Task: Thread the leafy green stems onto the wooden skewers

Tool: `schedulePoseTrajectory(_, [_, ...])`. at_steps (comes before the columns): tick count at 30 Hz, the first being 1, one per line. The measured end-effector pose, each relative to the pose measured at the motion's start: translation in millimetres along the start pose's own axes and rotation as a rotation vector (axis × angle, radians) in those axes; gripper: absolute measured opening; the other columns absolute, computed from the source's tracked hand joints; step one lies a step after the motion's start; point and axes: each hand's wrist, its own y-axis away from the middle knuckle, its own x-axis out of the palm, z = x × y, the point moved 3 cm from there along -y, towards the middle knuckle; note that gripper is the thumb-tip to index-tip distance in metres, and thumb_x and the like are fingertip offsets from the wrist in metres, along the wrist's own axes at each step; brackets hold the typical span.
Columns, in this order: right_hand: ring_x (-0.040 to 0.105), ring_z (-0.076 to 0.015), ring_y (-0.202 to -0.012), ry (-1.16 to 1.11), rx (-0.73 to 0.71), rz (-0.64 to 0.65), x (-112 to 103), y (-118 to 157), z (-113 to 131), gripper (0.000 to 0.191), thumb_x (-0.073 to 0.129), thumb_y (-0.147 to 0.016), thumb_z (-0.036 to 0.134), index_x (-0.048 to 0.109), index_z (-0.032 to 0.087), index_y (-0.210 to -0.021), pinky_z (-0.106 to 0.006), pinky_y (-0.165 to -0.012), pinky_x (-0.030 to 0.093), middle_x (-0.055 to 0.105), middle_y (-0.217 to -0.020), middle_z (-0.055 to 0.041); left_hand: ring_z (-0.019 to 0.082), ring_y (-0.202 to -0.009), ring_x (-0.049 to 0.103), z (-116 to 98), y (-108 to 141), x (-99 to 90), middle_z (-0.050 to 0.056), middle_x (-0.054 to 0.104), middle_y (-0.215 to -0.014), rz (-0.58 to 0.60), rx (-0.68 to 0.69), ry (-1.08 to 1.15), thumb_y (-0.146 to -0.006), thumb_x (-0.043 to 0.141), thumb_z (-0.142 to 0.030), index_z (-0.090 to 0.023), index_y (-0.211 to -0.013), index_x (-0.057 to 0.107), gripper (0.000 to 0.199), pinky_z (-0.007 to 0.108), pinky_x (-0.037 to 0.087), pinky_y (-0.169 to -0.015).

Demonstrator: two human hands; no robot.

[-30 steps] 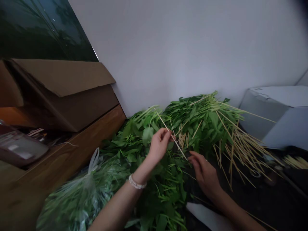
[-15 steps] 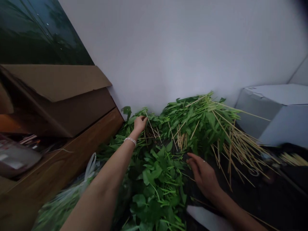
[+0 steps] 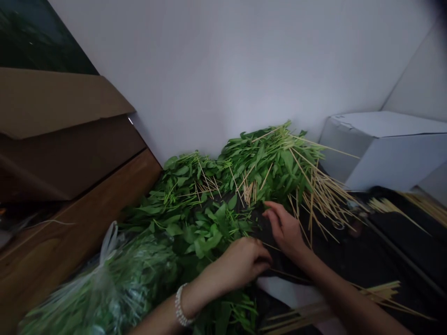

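Green leaves [image 3: 209,239] are lying near left hand [image 3: 246,260] and right hand [image 3: 286,230], lower centre; neither grip is showing whether it's open or closed.

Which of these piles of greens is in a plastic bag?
The pile at the lower left, left of the left hand: clear plastic wraps it, while the leaves beyond that hand and the heap by the wall lie loose.

By the right edge of your smooth wooden surface [image 3: 35,274], the bag [image 3: 101,293] is glossy clear plastic; your brown box [image 3: 70,156] looks matt cardboard, the thin sticks [image 3: 321,191] bare wood.
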Motion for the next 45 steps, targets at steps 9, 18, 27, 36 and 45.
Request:
schedulePoseTrajectory(9, [0.066,-0.016,-0.082,-0.042,0.035,0.019,-5.9,-3.7,5.0,0.027,0.04,-0.098,0.029,0.054,0.021,-0.119,-0.029,-0.078,0.049,0.069,-0.088,-0.0023,0.022,-0.084,0.061,7.8,-23.9,58.3,0.008,0.067,-0.087,0.014,0.008,-0.497,-0.085,0.056,-0.018,-0.017,-0.084,0.066,0.011,0.031,0.047,-0.074])
schedulePoseTrajectory(18, [0.065,-0.0156,-0.084,-0.007,-0.112,0.099,-9.0,-8.5,16.0,0.022,0.041,-0.097,0.025,0.059,0.019,-0.109,-0.028,-0.077,0.049,0.069,-0.091,-0.0036,0.024,-0.089,0.06,8.5,-23.7,4.3,0.007,0.068,-0.089,-0.092,-0.107,-0.633,-0.088,0.049,-0.013,-0.017,-0.095,0.06,0.014,0.037,0.044,-0.076])
schedulePoseTrajectory(27, [0.066,-0.0171,-0.089,0.183,-0.292,0.308,0.6,-0.1,22.5,0.028,0.038,-0.099,0.022,0.059,0.018,-0.117,-0.029,-0.079,0.051,0.068,-0.099,-0.0065,0.019,-0.091,0.06,37.3,5.7,-79.0,0.003,0.068,-0.093,-0.646,-0.144,-0.24,-0.087,0.056,-0.016,-0.021,-0.095,0.062,0.01,0.031,0.044,-0.082])
schedulePoseTrajectory(36, [0.066,-0.0174,-0.089,0.307,-0.318,0.223,1.3,0.5,13.6,0.029,0.038,-0.098,0.023,0.063,0.018,-0.113,-0.029,-0.083,0.052,0.07,-0.097,-0.0079,0.019,-0.084,0.061,63.4,45.9,-61.4,0.004,0.068,-0.086,-0.622,-0.274,-0.089,-0.082,0.065,-0.026,-0.02,-0.088,0.071,0.01,0.031,0.045,-0.08])
schedulePoseTrajectory(45, [0.067,-0.0168,-0.088,0.278,-0.337,0.195,1.3,1.8,16.5,0.027,0.039,-0.099,0.022,0.062,0.016,-0.114,-0.028,-0.081,0.051,0.069,-0.096,-0.0076,0.024,-0.098,0.057,42.9,36.5,-56.1,0.007,0.069,-0.099,-0.674,-0.239,-0.156,-0.081,0.066,-0.023,-0.024,-0.086,0.075,0.01,0.04,0.042,-0.09])
